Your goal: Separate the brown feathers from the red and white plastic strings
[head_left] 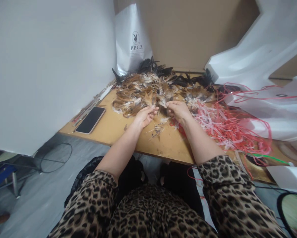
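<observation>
A heap of brown and white feathers [135, 89] lies over the far half of the wooden table, with black feathers [150, 66] along its back. At the near edge of the heap my left hand [147, 115] is closed, thumb and fingers pinching a brown feather [150, 98]. Just to its right, my right hand [178, 110] pinches a pale, fluffy feather at its fingertips. The hands are a short gap apart. Exactly where each feather is gripped is hard to make out. Loose feather scraps [160, 128] lie on the wood below them.
Tangled red and pink plastic strings [227, 129] spread over the right of the table [108, 127]. A phone [91, 120] lies at the left edge. Behind the heap stands a silver bag [133, 39]. White sheeting [257, 49] bulges on the right; a white panel [51, 66] borders the left.
</observation>
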`<state>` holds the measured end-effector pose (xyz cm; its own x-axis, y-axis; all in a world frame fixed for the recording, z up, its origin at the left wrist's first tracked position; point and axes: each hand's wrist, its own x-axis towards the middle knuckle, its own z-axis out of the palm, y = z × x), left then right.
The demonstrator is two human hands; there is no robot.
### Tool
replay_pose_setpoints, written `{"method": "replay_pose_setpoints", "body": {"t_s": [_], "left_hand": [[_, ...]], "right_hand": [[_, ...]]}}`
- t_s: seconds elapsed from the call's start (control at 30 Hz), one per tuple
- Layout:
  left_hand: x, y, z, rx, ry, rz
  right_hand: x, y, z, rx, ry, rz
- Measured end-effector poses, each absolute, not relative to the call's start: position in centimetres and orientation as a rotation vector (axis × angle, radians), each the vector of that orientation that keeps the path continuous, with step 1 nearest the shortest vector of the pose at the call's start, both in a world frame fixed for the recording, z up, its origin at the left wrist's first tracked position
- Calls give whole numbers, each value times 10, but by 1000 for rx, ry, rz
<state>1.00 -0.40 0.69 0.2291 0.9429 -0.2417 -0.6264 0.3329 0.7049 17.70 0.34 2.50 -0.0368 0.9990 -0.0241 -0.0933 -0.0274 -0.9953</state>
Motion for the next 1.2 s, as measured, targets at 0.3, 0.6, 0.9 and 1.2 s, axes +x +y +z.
{"method": "replay_pose_setpoints", "body": {"t_s": [0.3,0.6,0.9,1.2], "left_hand": [[15,-10,13,427,713,1056],[19,-8,12,406,770,1155],[20,-7,8,685,810,1280],[21,-9,10,830,836,1288]], "right_hand": [[148,-5,19,-1138,-1303,964],[144,-4,7,-1190,-1552,510],[147,-3,14,-1019,-1158,1394],[151,-5,20,-990,-1064,1485]]}}
